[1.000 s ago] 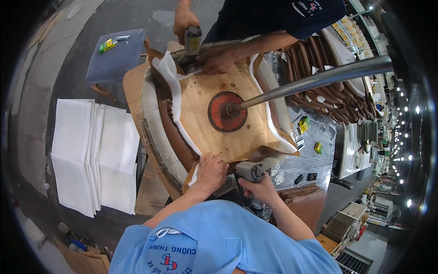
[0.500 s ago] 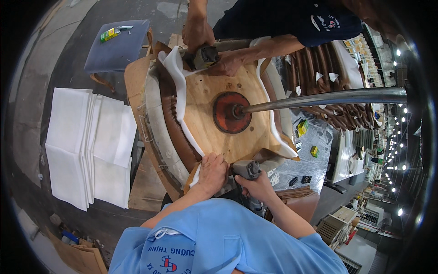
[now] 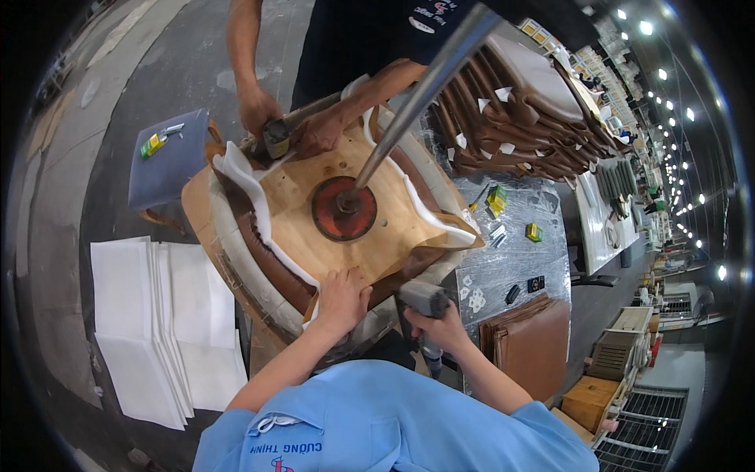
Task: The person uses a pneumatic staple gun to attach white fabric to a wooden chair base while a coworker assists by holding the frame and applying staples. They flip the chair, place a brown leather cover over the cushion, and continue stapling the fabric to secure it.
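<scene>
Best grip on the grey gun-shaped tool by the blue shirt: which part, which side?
Probably the narrower grip below its bulky head, from the right, as the right hand holds it. The tool's head sticks out leftward toward the upholstered piece, leaving the right side open; its lower part runs down toward the shirt.

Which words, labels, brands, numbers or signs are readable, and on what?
Light-blue shirt: dark lettering, readable, not copied; red emblem.
Co-worker's dark shirt: white lettering, not copied; red emblem.
Green-and-yellow boxes: print too small.
Right hand's staple gun: none legible.
</scene>
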`<state>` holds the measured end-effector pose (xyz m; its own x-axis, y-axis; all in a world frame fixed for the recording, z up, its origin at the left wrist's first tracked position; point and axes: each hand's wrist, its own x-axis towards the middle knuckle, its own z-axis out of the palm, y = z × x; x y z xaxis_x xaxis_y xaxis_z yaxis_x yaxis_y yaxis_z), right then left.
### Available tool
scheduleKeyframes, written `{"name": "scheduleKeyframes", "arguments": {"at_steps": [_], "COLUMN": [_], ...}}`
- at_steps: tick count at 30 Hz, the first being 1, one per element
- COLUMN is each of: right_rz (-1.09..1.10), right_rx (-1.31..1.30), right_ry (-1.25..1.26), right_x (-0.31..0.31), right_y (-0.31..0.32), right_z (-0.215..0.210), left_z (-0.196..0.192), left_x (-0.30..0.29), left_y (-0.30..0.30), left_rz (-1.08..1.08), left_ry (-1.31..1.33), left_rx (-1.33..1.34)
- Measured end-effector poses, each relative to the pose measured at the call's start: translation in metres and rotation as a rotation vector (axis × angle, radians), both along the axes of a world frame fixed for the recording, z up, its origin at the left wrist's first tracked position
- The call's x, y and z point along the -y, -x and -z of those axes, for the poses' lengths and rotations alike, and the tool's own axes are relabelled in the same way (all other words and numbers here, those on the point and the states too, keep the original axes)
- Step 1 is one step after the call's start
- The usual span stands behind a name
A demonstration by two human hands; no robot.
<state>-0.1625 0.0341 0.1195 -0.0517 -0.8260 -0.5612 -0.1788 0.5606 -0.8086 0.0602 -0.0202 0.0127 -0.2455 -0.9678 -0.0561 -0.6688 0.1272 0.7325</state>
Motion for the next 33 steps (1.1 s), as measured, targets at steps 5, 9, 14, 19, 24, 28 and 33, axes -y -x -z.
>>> {"name": "scheduleKeyframes", "arguments": {"at_steps": [5, 9, 14, 19, 24, 28, 33], "right_rz": [0.063, 0.023, -0.073, -0.122, -0.228, -0.287, -0.291], "right_rx": [-0.132, -0.166, -0.112, -0.094, -0.268, -0.383, -0.419], "right_ry": [0.035, 0.049, 0.052, 0.013, -0.086, -0.187, -0.238], "right_x": [0.001, 0.022, 0.054, 0.083, 0.112, 0.127, 0.134], "right_y": [0.052, 0.070, 0.080, 0.080, 0.075, 0.070, 0.060], "right_z": [-0.002, -0.001, 0.004, 0.006, 0.001, -0.001, -0.006], "left_z": [-0.005, 0.004, 0.017, 0.017, 0.015, 0.019, 0.027], "left_x": [0.037, 0.057, 0.063, 0.066, 0.066, 0.067, 0.067], "left_y": [0.053, 0.083, 0.092, 0.096, 0.097, 0.097, 0.099], "left_rz": [0.112, 0.186, 0.176, 0.175, 0.169, 0.136, 0.150], "left_ry": [0.201, 0.247, 0.282, 0.234, 0.161, 0.210, 0.157], "left_rx": [-0.055, -0.014, -0.083, -0.081, -0.018, -0.084, -0.070]}}
